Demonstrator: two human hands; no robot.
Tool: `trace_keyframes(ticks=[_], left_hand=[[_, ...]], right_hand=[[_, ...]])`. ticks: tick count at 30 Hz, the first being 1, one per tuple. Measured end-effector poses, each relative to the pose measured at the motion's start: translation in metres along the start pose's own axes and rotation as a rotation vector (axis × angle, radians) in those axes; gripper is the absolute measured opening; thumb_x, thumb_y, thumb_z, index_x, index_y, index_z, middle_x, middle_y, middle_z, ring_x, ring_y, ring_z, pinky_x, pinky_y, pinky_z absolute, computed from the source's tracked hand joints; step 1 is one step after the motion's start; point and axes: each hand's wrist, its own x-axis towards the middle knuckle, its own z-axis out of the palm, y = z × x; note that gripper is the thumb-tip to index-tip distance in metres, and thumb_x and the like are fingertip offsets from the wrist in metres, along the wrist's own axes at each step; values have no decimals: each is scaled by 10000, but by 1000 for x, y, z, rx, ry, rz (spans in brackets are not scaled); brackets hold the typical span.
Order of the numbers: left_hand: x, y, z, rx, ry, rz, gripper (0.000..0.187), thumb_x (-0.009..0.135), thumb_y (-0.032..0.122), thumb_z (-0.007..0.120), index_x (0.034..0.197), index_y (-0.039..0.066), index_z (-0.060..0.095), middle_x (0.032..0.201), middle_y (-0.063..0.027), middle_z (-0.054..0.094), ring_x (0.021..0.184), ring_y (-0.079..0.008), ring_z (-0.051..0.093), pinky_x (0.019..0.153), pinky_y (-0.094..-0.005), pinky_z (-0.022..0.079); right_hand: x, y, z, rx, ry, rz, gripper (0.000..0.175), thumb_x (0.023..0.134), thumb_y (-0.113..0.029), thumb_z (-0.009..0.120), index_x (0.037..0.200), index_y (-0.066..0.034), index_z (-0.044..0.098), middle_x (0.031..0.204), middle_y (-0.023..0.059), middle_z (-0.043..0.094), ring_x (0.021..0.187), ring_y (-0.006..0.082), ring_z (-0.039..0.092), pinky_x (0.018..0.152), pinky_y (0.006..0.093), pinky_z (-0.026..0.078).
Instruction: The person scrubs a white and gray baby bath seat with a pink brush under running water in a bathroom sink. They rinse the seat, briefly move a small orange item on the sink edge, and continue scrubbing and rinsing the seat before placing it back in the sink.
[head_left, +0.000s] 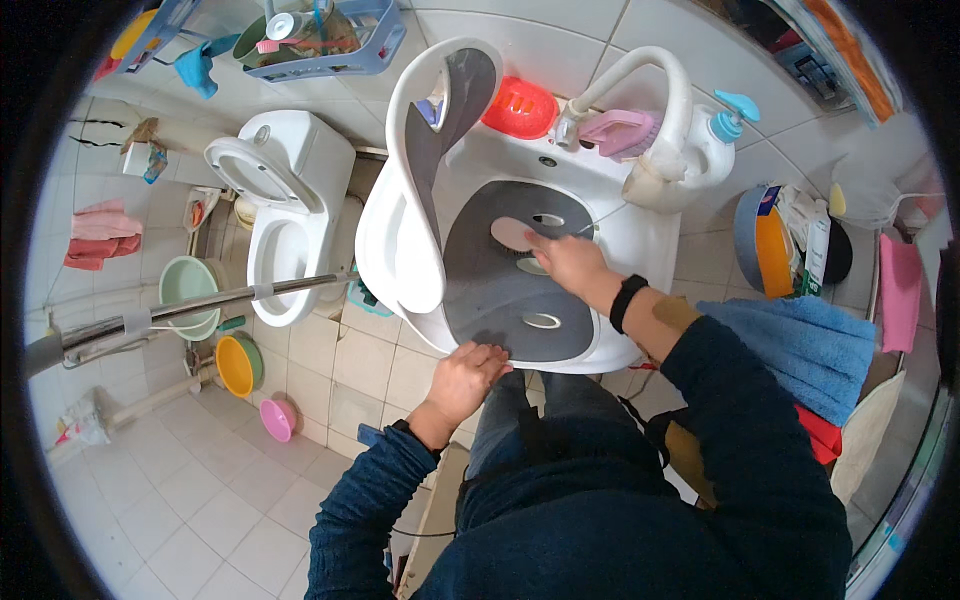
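Observation:
A folding seat with white plastic edges and grey padding lies across the white washbasin (641, 251). Its grey padded panel (487, 281), which has several oval holes, lies flat, while another grey-and-white part (409, 112) stands tilted up at the left. My right hand (566, 262) grips a pale pink oval brush (512, 234), its bristles against the grey panel between the upper holes. My left hand (469, 375) holds the panel's near left edge. A thin stream of water falls near my right hand from the white curved faucet (664, 67).
On the basin's back rim are a red soap dish (523, 109), a pink scrubbing brush (621, 133) and a white pump bottle (712, 142). A toilet (285, 240) stands left, near a metal pole (225, 296). A blue towel (795, 349) hangs right.

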Motion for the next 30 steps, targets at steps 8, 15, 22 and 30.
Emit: trace_keyframes(ticks=[8,15,22,30], left_hand=[[6,1,-4,-79,3,-52,145,737,158,762,823,54,709,837,-44,683,750,-226,637,656,-329,534],[10,4,-8,-91,-40,-61,165,738,170,760,845,54,711,856,-58,684,771,-247,638,676,-345,534],[11,0,-14,-96,-70,-57,215,753,149,721,951,66,711,962,-80,662,890,-261,619,776,-343,531],[-5,1,-3,65,-67,10,224,793,108,663,1004,49,708,1050,-108,686,987,-248,651,847,-338,538]], right_hand=[[-28,-11,-5,128,-63,-109,407,903,-312,554,1306,-265,521,636,165,625,550,337,631,517,456,509],[-12,79,36,752,119,424,379,953,-408,504,1264,-197,561,568,55,521,408,184,472,370,324,363],[-63,86,6,1933,-73,811,301,991,-401,469,1171,-180,564,581,-30,397,425,79,341,379,229,270],[-48,2,12,1077,-447,196,529,916,-177,599,1415,-162,425,796,81,646,552,141,595,509,283,506]])
